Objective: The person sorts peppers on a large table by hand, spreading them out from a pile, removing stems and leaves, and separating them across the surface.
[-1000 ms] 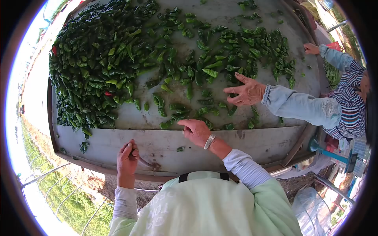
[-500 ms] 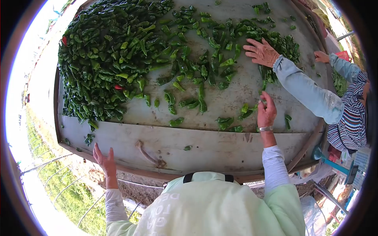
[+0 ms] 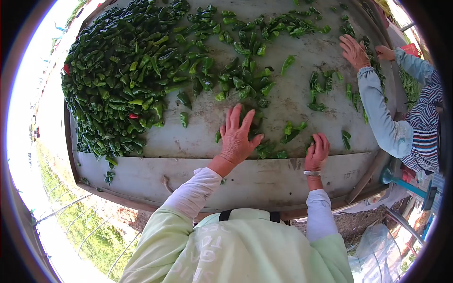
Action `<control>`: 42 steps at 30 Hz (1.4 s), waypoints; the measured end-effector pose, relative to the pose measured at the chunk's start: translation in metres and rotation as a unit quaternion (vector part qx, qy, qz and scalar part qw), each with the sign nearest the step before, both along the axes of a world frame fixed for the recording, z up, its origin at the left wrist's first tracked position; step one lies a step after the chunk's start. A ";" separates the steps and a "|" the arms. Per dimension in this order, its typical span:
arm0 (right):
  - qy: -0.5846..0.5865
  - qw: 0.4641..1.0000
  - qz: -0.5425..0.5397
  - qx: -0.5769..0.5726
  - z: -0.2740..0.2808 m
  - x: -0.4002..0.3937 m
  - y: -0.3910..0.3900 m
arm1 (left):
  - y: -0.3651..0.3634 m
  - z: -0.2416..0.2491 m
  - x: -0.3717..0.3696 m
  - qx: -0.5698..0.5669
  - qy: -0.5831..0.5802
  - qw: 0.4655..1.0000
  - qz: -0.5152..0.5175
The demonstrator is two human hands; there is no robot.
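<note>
My left hand (image 3: 237,139) lies palm down over several green peppers (image 3: 245,85) on the grey sheet-metal table (image 3: 203,132), with its fingers spread. Part of the peppers beneath it is hidden. Near the front lip of the table, my right hand (image 3: 317,152) has its fingers curled together, and a bit of dark green pepper (image 3: 311,142) shows at the thumb side. A few green peppers (image 3: 291,132) lie just left of that hand. A single pepper (image 3: 346,140) rests to its right.
A big heap of green peppers (image 3: 118,85), with a red one (image 3: 133,116) among them, covers the table's left part. At the right edge, a co-worker's hand (image 3: 355,52) reaches over peppers. A wooden strip (image 3: 368,178) borders the near right corner.
My left hand has moved right, from the front left edge onto the peppers in the middle. My right hand has drawn nearer me and curled. The co-worker's hand has moved right with peppers.
</note>
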State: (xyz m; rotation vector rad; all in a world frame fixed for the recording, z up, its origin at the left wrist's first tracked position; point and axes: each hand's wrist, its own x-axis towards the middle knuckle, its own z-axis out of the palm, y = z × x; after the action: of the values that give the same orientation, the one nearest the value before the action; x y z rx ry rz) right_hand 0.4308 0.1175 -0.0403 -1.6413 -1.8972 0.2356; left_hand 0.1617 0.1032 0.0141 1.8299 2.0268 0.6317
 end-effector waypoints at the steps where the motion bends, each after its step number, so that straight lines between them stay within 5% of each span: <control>1: 0.000 1.000 0.001 0.001 0.000 0.000 0.001 | 0.004 0.003 0.008 0.000 0.000 1.000 -0.003; 3: 0.004 1.000 0.001 -0.002 -0.002 0.000 0.001 | 0.010 0.015 0.017 0.023 -0.018 0.994 -0.110; 9: 0.007 1.000 -0.001 0.002 -0.001 0.000 0.001 | 0.096 0.010 -0.046 0.161 0.068 0.984 0.037; 12: 0.011 1.000 0.000 -0.020 0.003 0.000 0.002 | 0.097 0.010 -0.058 0.120 0.146 0.980 0.069; 15: 0.024 1.000 0.005 0.013 0.000 -0.002 0.003 | 0.082 0.009 -0.061 -0.026 0.061 0.997 0.036; 17: 0.022 0.999 0.012 0.021 0.001 -0.001 0.003 | 0.085 -0.005 -0.069 0.056 -0.036 0.997 0.044; 21: 0.017 1.000 0.008 0.019 0.001 -0.001 0.003 | 0.123 0.001 -0.071 0.147 -0.042 0.987 0.047; 23: 0.019 0.999 0.003 0.028 -0.001 -0.001 0.003 | 0.137 0.006 -0.067 0.192 0.103 0.976 0.019; 27: 0.031 0.999 -0.011 0.014 0.000 -0.001 0.003 | 0.144 -0.014 -0.084 0.081 0.120 0.990 0.002; 30: 0.035 0.999 -0.004 0.012 -0.001 -0.001 0.002 | 0.147 -0.009 -0.107 0.112 0.095 0.978 0.149; 37: 0.035 0.999 -0.007 0.010 0.002 -0.001 0.003 | 0.091 0.004 -0.046 -0.025 0.116 0.992 0.053; 42: 0.028 0.999 -0.003 0.017 0.000 0.000 0.003 | 0.103 -0.016 -0.039 0.005 0.108 0.986 0.126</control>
State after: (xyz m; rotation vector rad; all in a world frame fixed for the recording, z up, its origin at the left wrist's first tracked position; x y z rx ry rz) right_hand 0.4306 0.1207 -0.0404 -1.6019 -1.8449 0.2440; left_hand 0.1229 0.2066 -0.0016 1.7253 2.4281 0.5304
